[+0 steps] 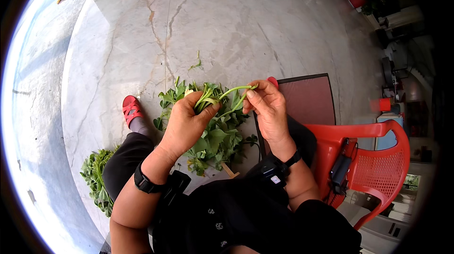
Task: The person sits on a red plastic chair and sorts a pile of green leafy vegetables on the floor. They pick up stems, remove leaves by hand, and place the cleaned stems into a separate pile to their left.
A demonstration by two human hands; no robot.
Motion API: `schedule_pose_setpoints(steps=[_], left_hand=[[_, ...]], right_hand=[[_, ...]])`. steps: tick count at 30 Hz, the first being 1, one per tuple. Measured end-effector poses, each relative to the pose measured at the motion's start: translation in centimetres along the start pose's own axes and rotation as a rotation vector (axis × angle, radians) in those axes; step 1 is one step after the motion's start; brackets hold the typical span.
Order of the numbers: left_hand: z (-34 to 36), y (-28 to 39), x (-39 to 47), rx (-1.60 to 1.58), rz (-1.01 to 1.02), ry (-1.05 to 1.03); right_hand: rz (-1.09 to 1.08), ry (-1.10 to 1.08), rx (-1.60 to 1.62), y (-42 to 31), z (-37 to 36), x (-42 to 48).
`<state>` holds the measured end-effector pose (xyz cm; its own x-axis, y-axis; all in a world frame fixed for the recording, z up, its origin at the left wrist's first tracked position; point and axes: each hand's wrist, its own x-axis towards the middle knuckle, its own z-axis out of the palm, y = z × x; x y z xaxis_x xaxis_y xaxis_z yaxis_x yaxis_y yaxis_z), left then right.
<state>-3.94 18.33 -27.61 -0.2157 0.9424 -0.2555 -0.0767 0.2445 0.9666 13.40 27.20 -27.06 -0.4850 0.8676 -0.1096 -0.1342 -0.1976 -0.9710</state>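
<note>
My left hand [189,119] is closed around a bunch of green leafy-vegetable stems [207,100], their cut or bent ends showing above the thumb. From that bunch one pale green stem [236,89] arches across to my right hand [266,101], whose thumb and fingers pinch its end. A second thin stem runs from below the right fingertips back towards the bunch. Under both hands lies a heap of green leaves [216,140] on the concrete floor, partly hidden by my left hand. A small loose sprig [195,63] lies beyond the heap.
Another pile of greens [97,179] lies beside my knee at the left. At the right stand a red plastic chair [379,162], with a black device on it, and a reddish mat [308,100] with a dark border. My foot wears a red sandal [132,110]. The concrete floor [220,23] is cracked.
</note>
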Motion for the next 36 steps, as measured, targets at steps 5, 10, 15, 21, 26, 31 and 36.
schedule_pose_setpoints(steps=[5,10,15,21,26,31,36], left_hand=[[0.1,0.3,-0.2,0.037,-0.048,-0.031],[0.2,0.1,-0.3,0.060,-0.023,-0.067],[-0.4,1.2,0.0,-0.013,-0.044,0.036],[0.0,0.8,-0.6,0.017,-0.131,-0.191],[-0.2,0.7,-0.6,-0.292,-0.193,-0.360],[-0.2,0.5,-0.8,-0.340,-0.207,-0.497],[-0.4,1.4,-0.9,-0.421,-0.288,-0.531]], right_hand=[[-0.061,-0.013,-0.070,-0.3,0.8,-0.4],[-0.083,-0.018,-0.103,-0.1,0.5,-0.4],[-0.236,0.045,-0.471,0.0,0.6,-0.5],[-0.180,-0.189,-0.378,-0.2,2.1,-1.3],[-0.282,-0.185,-0.476,0.2,1.5,-0.6],[0.032,-0.313,-0.061,0.1,0.9,-0.7],[0.129,-0.387,0.130,-0.2,0.5,-0.6]])
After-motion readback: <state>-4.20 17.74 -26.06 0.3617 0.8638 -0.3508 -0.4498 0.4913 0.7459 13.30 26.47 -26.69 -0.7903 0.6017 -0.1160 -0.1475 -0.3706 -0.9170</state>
